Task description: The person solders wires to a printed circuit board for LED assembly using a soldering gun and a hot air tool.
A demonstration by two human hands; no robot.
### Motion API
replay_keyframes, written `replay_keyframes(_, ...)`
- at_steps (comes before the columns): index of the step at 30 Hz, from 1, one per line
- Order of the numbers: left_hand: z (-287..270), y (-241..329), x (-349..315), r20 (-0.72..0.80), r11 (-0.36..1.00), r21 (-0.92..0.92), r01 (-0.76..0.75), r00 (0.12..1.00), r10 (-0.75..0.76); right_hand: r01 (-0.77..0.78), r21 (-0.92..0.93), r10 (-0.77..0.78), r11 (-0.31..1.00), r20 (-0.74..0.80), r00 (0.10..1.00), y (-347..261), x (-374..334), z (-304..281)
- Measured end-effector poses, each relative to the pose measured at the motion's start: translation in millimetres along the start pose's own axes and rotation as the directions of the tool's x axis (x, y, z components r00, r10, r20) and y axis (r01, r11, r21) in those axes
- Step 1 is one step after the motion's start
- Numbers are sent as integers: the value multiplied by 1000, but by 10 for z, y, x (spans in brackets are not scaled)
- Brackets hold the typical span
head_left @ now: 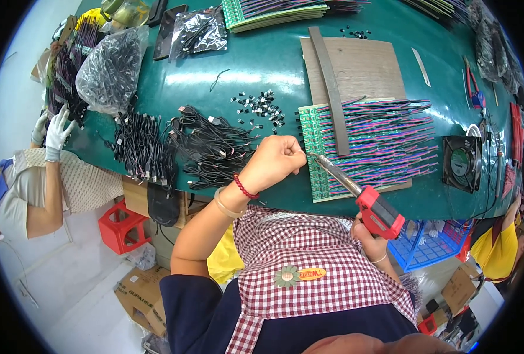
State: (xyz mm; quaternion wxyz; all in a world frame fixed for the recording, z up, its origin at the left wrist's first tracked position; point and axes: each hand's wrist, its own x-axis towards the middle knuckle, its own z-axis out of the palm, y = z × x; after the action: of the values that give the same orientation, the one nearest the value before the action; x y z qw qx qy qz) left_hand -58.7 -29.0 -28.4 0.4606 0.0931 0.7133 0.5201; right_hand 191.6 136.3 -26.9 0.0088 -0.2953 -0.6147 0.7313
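My right hand [368, 237] is wrapped round the grip of a red and black soldering gun [380, 211]. Its metal tip points left, at the left edge of a green circuit board panel [314, 133]. Close to that tip, my left hand [277, 158] is closed in a pinch at the panel's edge; what its fingertips hold, if anything, is hidden. Rows of pink, blue and black wires [386, 147] run rightward from the panel. A flat grey bar [328, 88] lies across the panel and the brown wooden board [368, 68] beneath it.
Bundled black cables [209, 144] lie left of my left hand, with small black components [259, 109] beyond them. A black fan [461, 164] stands at the right. More wired panels [274, 15] are stacked at the back. A co-worker's gloved hand [58, 133] is at the far left.
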Motion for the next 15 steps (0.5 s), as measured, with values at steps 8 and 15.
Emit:
replay_keyframes(8,8,-20,1,-2,999,36,-11,1000,11,16,-64,-11,998,72,997,-3,-13,-4)
replay_keyframes(15,1,-27,2,6,1000,17,-24,1000,24,-8,-18,9,1000,101,995,34,-61,-73)
